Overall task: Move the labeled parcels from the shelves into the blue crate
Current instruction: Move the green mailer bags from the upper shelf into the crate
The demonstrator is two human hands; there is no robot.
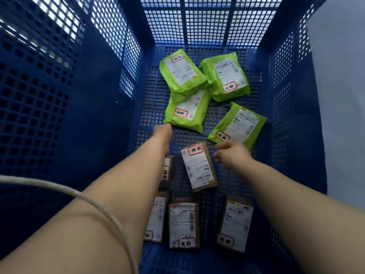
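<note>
Inside the blue crate (94, 119), four green parcels (185, 111) lie tilted at the far end. Five brown parcels (198, 167) lie long axis roughly toward the far wall. The left hand (163, 133) looks empty, fingers hidden; the right hand (230, 153) hovers loosely open, holding nothing.

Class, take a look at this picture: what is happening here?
A person is reaching both bare arms down into a deep blue perforated plastic crate. Four green plastic mailer bags and five brown cardboard boxes, all labelled, lie on its floor. The left hand is near one green bag, the right hand beside a box; neither hand's grip holds anything.
</note>
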